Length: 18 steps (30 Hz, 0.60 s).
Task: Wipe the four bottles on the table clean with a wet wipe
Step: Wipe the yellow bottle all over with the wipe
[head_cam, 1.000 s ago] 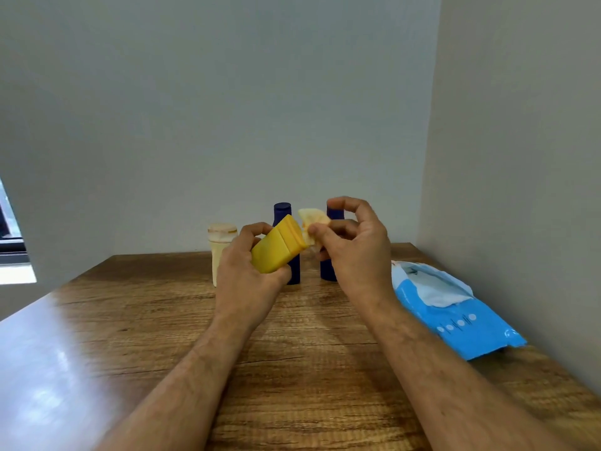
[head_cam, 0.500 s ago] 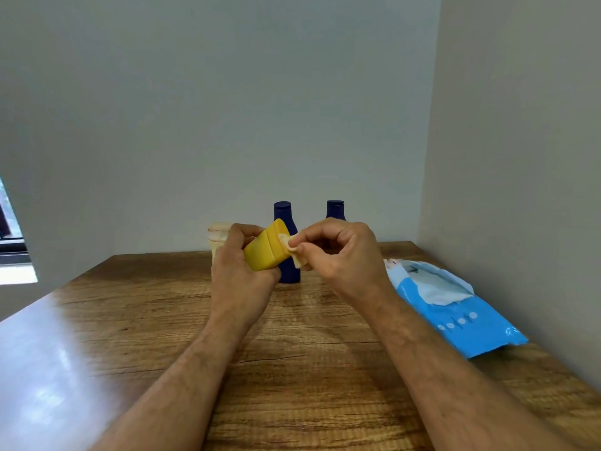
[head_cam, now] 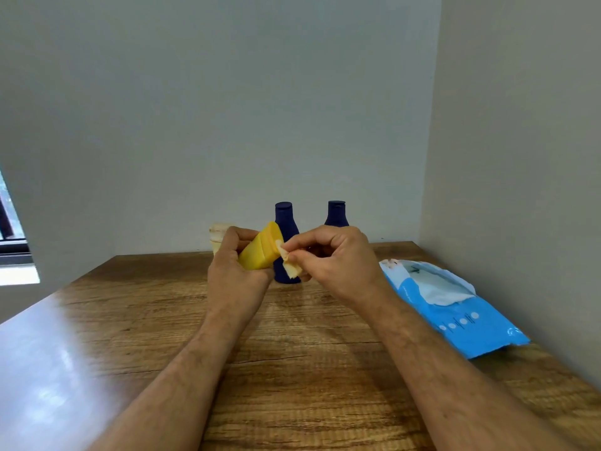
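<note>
We see both bare forearms reaching forward from the bottom edge and converging toward the middle, held up off the desk. Our left hand shows its back to us, fingers curled round the yellow bottle, which it holds tilted with the cap end up and to the right. Our right hand sits just beside it, knuckles up, thumb and fingertips pinching the folded wet wipe against the bottle's cap end.
</note>
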{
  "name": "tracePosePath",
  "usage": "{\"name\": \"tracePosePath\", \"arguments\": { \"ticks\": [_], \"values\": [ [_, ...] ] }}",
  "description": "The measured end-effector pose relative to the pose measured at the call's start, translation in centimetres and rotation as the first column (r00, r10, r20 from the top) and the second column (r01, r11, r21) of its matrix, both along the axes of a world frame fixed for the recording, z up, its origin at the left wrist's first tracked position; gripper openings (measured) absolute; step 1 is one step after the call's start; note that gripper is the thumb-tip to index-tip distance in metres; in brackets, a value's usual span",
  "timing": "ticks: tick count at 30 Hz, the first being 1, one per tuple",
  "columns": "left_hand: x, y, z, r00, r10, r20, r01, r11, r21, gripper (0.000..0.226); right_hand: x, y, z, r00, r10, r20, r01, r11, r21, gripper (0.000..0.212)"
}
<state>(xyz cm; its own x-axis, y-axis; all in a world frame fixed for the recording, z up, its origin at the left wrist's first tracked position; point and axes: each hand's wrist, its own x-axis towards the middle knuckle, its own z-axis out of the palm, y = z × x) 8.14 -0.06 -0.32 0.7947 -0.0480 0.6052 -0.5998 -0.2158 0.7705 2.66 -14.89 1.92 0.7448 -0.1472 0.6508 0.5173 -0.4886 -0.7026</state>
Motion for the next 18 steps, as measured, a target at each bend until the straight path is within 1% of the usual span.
{"name": "tracePosePath", "arguments": {
  "ticks": [2,4,8,11,13,18],
  "values": [
    [-0.05,-0.03,0.05,1.0,-0.013,-0.013,0.013,1.0,0.002,0.046,-0.08,0.15,0.01,1.0,-0.004,0.023,0.004,1.0,-0.016,0.008],
    [-0.08,-0.11,0.01,0.999,-0.032,-0.008,0.032,0.999,0.029,0.045,0.01,0.1,-0.03,0.999,-0.034,0.043,0.034,0.999,0.002,0.008],
    [-0.12,-0.3,-0.26,0.998,-0.048,0.051,0.041,0.99,0.132,0.054,0.34,-0.35,-0.05,0.99,-0.136,0.044,0.133,0.989,0.059,0.01],
    [-0.2,-0.6,-0.47,0.994,-0.048,0.093,0.03,0.982,0.185,0.054,0.31,-0.63,-0.03,0.982,-0.184,0.044,0.18,0.98,0.082,0.011],
    [-0.16,-0.58,-0.53,0.995,-0.033,0.099,0.014,0.983,0.184,0.054,0.38,-0.72,-0.12,0.987,-0.157,0.043,0.154,0.986,0.059,0.011],
    [0.45,0.04,-0.68,0.997,0.027,0.076,-0.039,0.986,0.165,0.054,0.26,-0.45,-0.25,0.999,-0.001,-0.033,0.0,0.999,-0.047,0.01]
  ]
}}
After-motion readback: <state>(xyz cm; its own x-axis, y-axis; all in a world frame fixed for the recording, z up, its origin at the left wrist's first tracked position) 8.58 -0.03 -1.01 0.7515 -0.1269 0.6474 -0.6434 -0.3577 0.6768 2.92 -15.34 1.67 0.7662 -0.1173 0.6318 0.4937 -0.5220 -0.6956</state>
